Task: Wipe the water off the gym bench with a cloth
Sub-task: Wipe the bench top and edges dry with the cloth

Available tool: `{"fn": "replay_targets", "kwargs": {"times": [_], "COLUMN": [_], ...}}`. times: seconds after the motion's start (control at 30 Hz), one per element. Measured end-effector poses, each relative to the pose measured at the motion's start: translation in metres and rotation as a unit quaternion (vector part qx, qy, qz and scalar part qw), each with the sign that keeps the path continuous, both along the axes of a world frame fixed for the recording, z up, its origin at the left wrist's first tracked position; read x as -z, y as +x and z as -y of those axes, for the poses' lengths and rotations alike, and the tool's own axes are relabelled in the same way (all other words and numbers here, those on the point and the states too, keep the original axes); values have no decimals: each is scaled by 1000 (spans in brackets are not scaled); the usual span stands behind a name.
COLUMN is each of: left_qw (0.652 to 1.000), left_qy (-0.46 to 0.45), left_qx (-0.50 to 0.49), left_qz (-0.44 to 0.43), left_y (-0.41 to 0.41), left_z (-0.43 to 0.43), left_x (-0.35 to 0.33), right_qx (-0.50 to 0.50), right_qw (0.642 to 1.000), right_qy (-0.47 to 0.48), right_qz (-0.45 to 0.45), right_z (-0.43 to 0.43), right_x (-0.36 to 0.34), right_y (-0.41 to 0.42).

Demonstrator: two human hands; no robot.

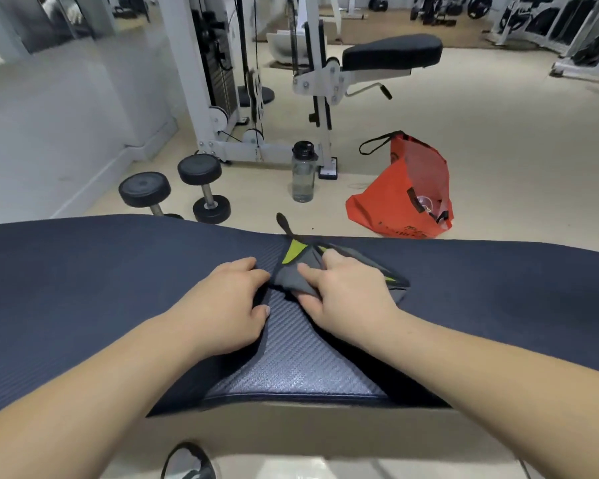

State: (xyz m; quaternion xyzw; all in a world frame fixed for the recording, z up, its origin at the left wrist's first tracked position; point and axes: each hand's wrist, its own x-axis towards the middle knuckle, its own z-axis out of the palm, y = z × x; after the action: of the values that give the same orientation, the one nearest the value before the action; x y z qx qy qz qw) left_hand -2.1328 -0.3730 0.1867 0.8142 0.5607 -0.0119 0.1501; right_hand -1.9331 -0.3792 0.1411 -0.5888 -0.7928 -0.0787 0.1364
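The grey-and-lime cloth (293, 274) lies on the dark padded desk (83, 288). Behind, on the floor (498, 150) — black dumbbells (144, 189) left, clear bottle (303, 174) middle, orange bag (388, 202) right.

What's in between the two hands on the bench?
In the head view, a grey cloth with lime patches lies between the left hand and the right hand, which pinches it, on the bench.

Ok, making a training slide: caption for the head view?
Right hand pinches a grey, lime-trimmed cloth on the dark padded gym bench, left hand alongside.
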Motion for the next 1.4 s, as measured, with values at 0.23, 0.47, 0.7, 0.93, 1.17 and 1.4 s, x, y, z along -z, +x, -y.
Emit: {"fn": "replay_targets", "kwargs": {"times": [0.23, 0.47, 0.7, 0.93, 1.17, 1.4], "left_qw": [999, 999, 1000, 999, 1000, 1000], "left_qy": [-4, -8, -14, 14, 10, 6], "left_qx": [7, 17, 1, -28, -10, -1], "left_qz": [-31, -41, -5, 37, 13, 10], "left_y": [7, 8, -25, -59, -59, -61], "left_z": [0, 6, 6, 3, -6, -4], "left_x": [1, -5, 2, 10, 15, 18], "right_qx": [-94, 114, 265, 46, -70, 229], "right_qw": [995, 991, 960, 998, 992, 968], "right_qy": [-13, -69, -94, -52, -106, -101], "right_qz": [17, 2, -16, 13, 14, -20], "right_z": [106, 50, -24, -18, -6, -55], "right_x": [-1, -16, -16, -14, -16, -18], "right_y": [37, 58, 65, -32, -40, 7]}}
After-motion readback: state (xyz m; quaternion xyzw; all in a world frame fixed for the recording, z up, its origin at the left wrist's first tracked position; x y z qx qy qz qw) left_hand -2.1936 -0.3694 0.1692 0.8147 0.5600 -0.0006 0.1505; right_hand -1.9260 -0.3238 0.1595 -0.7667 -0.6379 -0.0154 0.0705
